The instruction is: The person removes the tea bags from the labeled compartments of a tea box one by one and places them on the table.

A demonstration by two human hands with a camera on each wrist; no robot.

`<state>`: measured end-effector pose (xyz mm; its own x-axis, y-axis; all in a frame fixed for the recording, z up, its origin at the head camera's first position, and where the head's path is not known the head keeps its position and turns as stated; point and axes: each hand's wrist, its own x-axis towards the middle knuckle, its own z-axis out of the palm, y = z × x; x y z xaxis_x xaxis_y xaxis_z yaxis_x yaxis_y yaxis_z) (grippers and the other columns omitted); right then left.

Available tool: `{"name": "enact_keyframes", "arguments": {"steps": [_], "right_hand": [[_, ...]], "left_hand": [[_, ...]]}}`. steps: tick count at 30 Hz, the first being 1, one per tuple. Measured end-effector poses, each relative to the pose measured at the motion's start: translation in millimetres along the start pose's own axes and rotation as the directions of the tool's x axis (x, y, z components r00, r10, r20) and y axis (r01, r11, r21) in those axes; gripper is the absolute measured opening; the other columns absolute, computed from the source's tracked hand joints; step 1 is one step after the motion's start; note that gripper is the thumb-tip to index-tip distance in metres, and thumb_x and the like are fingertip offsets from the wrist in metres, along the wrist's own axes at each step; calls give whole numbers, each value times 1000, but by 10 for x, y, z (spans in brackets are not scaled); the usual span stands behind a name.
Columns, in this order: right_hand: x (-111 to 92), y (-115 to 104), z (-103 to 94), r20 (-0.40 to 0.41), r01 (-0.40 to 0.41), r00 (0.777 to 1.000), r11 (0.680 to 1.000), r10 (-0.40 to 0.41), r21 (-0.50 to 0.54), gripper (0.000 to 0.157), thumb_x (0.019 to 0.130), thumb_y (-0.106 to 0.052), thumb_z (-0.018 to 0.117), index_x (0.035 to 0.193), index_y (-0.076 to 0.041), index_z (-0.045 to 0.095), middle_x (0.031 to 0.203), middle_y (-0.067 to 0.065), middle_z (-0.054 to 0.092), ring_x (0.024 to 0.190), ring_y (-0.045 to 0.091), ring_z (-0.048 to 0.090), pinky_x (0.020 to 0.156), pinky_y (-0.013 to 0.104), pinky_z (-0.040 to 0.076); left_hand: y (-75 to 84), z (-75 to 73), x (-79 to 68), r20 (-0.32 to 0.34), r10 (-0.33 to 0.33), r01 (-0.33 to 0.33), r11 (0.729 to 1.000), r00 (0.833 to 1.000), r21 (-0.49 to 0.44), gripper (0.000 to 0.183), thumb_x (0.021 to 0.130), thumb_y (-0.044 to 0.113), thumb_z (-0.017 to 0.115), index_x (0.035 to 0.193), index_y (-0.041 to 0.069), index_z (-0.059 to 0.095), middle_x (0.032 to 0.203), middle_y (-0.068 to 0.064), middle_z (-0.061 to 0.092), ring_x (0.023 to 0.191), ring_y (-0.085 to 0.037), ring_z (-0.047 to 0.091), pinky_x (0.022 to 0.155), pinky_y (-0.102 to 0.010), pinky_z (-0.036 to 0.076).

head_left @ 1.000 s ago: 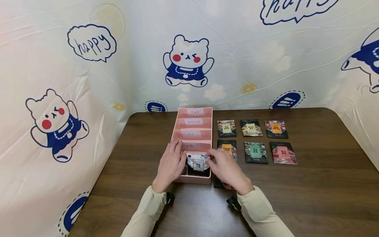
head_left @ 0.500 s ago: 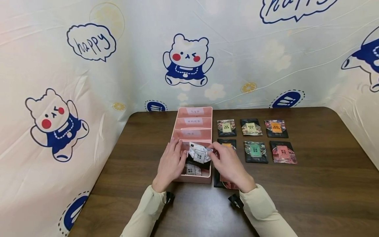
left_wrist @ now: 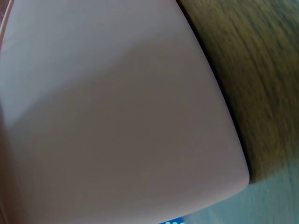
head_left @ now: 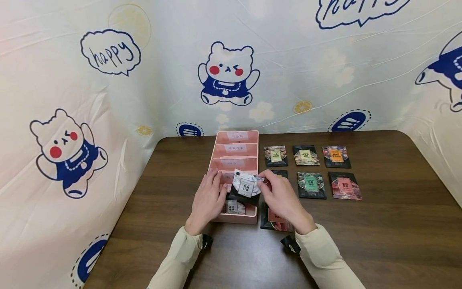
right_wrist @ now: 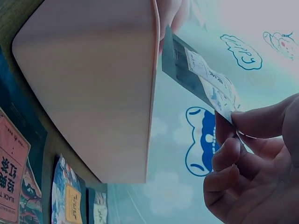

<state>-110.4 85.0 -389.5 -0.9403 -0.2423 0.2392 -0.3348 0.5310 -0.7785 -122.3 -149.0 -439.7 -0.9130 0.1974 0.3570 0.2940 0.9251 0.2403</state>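
Note:
My right hand [head_left: 283, 198] pinches a white-and-black tea sachet [head_left: 246, 188] by its right edge, thumb against fingers. The sachet tilts above the front compartment of a pink divided box [head_left: 236, 218]. In the right wrist view, the raised sachet [right_wrist: 205, 77] stands clear of the box's rim. Another sachet [head_left: 232, 207] with a grey label lies inside that compartment. My left hand [head_left: 207, 198] rests on the box's left side, fingers extended, thumb over the rim. The left wrist view shows only the box's pink wall [left_wrist: 126, 130] and some table, no hand.
Right of the box, sachets lie in rows, among them a green-labelled one [head_left: 311, 185] and a pink-labelled one [head_left: 345, 186]. A red-labelled black tea sachet [head_left: 276, 220] lies by the box's front corner. White labels [head_left: 237, 148] mark the compartments. A printed curtain [head_left: 281, 72] hangs behind the table.
My right hand has lifted the sachet up and to the right out of the front compartment, uncovering the grey-labelled sachet beneath. The left hand has stayed in place.

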Motion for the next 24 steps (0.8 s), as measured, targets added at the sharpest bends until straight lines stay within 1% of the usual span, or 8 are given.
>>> {"name": "enact_keyframes", "arguments": {"steps": [9,14,17,21,24], "right_hand": [[-23,29,-74,46,-30,998,1000,31,-3,13,98,-17,54,108,-12,61,72,-2,57,56,12,47,53,27,40],[-21,68,-128,53,-28,998,1000,28,-15,15,98,-16,54,109,-11,61,69,-1,54,53,12,45,52,27,39],[-22,86,-166,61,-41,997,999,42,-13,14,98,-17,53,109,-11,61,67,-1,53,53,13,45,53,28,39],[-24,117,-221,71,-61,996,998,61,-12,15,99,-17,52,110,-11,60,70,1,54,55,14,47,55,29,40],[-26,149,-262,73,-67,995,997,69,-31,16,99,-18,52,111,-11,60,74,1,56,58,15,48,57,30,41]], "left_hand": [[-3,12,-2,-23,5,-5,1000,1000,-7,47,95,22,51,132,-6,54,137,-24,52,137,-38,42,116,-47,31],[0,6,0,8,-13,13,1000,1000,-10,48,96,25,49,134,-5,52,140,-23,50,138,-37,40,117,-45,28],[6,-4,-1,21,-20,20,1000,1000,-12,49,97,25,48,135,-5,51,141,-22,50,139,-36,39,118,-45,27],[6,-11,-4,31,-29,30,999,999,-13,49,97,26,48,136,-4,51,141,-22,49,140,-35,38,118,-45,26],[5,-8,-3,35,-32,33,999,999,-14,49,97,26,48,136,-4,51,141,-21,49,141,-35,37,119,-44,26]]}}
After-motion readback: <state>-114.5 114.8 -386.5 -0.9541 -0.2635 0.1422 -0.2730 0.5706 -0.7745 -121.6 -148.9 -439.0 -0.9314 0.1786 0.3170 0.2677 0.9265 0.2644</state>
